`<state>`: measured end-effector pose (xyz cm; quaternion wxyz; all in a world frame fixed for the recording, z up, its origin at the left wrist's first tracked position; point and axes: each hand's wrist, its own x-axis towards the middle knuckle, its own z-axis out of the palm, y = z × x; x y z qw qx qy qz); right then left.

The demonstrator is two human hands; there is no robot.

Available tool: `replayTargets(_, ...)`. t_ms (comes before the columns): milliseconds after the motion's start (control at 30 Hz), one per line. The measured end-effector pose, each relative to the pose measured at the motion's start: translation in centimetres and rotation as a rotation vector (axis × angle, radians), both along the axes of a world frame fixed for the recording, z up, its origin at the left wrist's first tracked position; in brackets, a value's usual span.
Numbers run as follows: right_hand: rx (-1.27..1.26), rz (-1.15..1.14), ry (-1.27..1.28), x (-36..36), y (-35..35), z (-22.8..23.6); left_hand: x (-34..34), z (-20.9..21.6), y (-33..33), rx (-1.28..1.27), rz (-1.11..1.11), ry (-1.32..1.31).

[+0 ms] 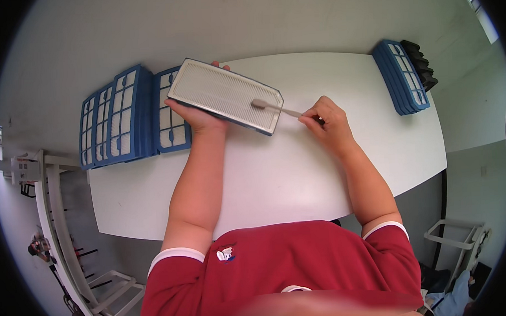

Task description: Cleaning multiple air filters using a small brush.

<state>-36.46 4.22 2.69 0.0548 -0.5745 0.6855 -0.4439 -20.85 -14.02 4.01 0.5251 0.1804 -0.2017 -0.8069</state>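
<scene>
My left hand (203, 116) grips a rectangular pleated air filter (219, 91) from below, thumb along its near edge and fingertips showing past its far edge. The filter is held tilted above the table, its white pleated face up, a blue frame around it. Pinched in my right hand (329, 123) is a small toothbrush-like brush (282, 108) with a thin handle. Its brownish head lies over the pleats near the filter's right end; whether the bristles touch them is hard to tell.
Stacks of blue-framed filters (121, 116) stand on the left of the white table (277, 185), one partly behind the held filter. Another blue stack (402, 77) and black ridged parts (419, 66) sit at the far right. White metal frames (459, 235) flank the table.
</scene>
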Motion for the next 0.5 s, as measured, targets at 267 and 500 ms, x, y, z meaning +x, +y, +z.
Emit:
replayTargets(267,-0.044,-0.15,-0.017,-1.1,0.1,0.1,-0.4,0.5,0.5,0.003,0.003,-0.059)
replayTargets(500,0.027,-0.046,-0.094,-0.4,0.8,0.5,-0.1,-0.5,-0.8,-0.02,0.06,-0.009)
